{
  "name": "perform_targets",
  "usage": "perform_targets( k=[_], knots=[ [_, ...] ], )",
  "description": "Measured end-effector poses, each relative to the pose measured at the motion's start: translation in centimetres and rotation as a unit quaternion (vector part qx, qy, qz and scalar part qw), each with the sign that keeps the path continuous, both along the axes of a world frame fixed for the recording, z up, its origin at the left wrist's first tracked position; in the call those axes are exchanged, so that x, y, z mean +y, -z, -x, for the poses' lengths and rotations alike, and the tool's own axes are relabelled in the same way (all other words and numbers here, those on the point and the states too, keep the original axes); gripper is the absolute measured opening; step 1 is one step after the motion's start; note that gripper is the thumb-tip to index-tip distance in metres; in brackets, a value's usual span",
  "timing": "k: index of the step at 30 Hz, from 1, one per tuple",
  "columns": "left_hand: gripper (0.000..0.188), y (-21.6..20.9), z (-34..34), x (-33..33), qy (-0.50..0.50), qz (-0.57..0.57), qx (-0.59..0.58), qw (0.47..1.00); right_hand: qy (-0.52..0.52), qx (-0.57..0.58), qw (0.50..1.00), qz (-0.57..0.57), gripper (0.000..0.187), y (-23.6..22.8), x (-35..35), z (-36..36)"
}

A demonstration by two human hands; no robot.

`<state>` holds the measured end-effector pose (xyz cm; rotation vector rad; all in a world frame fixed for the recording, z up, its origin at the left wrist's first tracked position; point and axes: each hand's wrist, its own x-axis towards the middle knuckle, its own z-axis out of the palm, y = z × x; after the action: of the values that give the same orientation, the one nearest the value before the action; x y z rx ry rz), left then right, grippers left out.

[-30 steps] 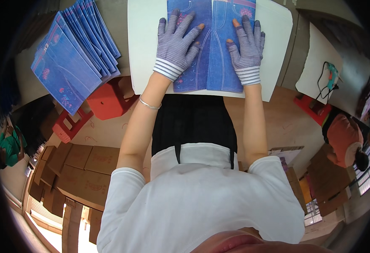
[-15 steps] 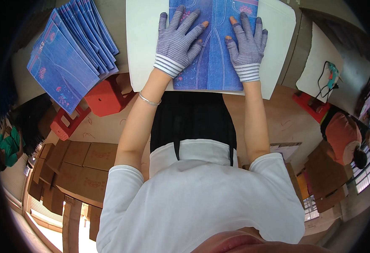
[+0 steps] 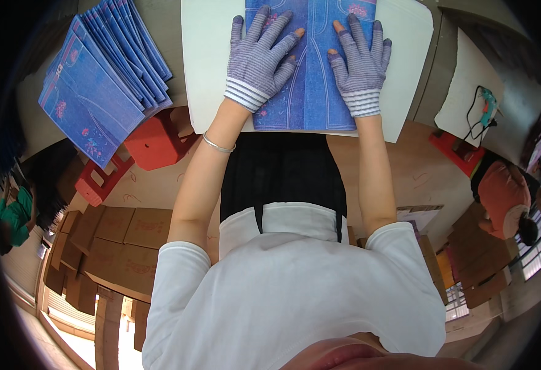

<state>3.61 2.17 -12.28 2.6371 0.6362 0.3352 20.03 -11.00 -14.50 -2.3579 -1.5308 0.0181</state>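
Two gloved hands press flat on one blue denim-print piece [image 3: 319,98], located at 12 o'clock of the head view's centre. The piece rests on a white board [image 3: 205,74] on the grey table [image 3: 170,18]. Its printed surface shows white stitching lines, pockets and pink flowers.

Left hand [image 3: 259,65]: positioned at the piece's 9 o'clock side; grip spread, palm down, part of the hand overlapping the board. Right hand [image 3: 361,71]: positioned at the 3 o'clock side; grip spread, palm down, outer fingers over the board. Both striped gloves leave the thumb and index tips bare.

Markings: a fanned stack of similar pieces [image 3: 101,92] lies at 10 o'clock; a small patch on its top piece's waistband is too small to read. Containers: brown cardboard boxes [image 3: 113,253] are stacked at 8 o'clock. Red print [image 3: 141,269] on their faces is illegible at this scale; contents are hidden.

Surroundings: a red stool [image 3: 153,145] stands between 9 and 10 o'clock. A teal tool [image 3: 487,111] with a black cord lies between 2 and 3 o'clock. A co-worker in an orange top [image 3: 501,191] is at 3 o'clock.
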Motion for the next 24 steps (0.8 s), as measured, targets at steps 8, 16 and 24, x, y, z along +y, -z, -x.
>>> perform_targets(
  k=[8, 16, 24],
  knots=[
    [0.051, -0.2, -0.3, -0.1, -0.006, -0.007, 0.009, 1.000, -0.004, -0.012, 1.000, -0.008, 0.051, 0.2, 0.2, 0.0],
    [0.054, 0.5, -0.5, -0.1, 0.009, -0.061, 0.068, 0.996, -0.043, -0.004, 0.998, 0.042, 0.057, -1.1, -0.2, 1.5],
    [0.060, 1.5, -0.1, 0.0, 0.010, -0.024, 0.058, 0.998, -0.252, 0.018, 0.963, 0.094, 0.051, -1.6, -2.4, 1.0]
  ],
)
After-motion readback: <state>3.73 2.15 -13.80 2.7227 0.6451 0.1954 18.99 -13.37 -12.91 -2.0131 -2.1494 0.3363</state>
